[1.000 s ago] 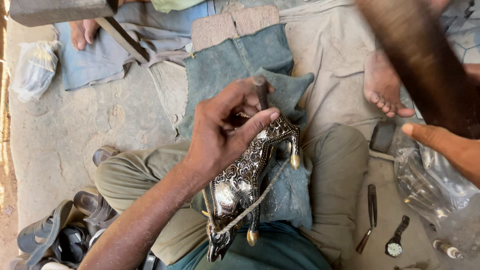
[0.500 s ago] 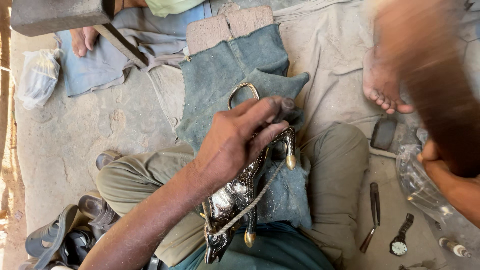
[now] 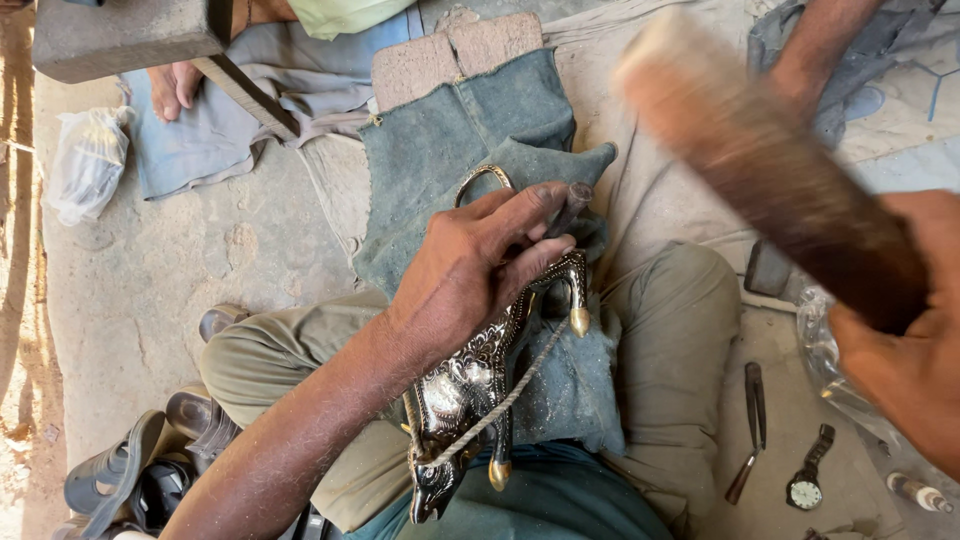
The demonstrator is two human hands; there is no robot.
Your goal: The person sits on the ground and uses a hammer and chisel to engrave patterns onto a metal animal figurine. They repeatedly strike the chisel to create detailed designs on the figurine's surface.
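My left hand (image 3: pixel 470 270) holds a short dark metal punch (image 3: pixel 570 205) upright against an ornate metal animal figurine (image 3: pixel 470 390), black with silver engraving and brass-tipped legs. The figurine lies on a blue-grey cloth pad (image 3: pixel 480 140) across my lap, bound with a rope (image 3: pixel 510 395). My right hand (image 3: pixel 900 360) grips the handle of a wooden mallet (image 3: pixel 760 170), which is raised and motion-blurred at the upper right.
Another person's bare foot (image 3: pixel 175 85) and arm (image 3: pixel 815 50) show at the top. A white plastic bag (image 3: pixel 85 160) lies left, sandals (image 3: pixel 140 470) lower left. A wristwatch (image 3: pixel 805 485), a small tool (image 3: pixel 752 420) and clear plastic (image 3: pixel 840 370) lie right.
The mallet has swung up and leftward across the upper right. My left hand has shifted along the figurine, now holding the punch near its curved handle end.
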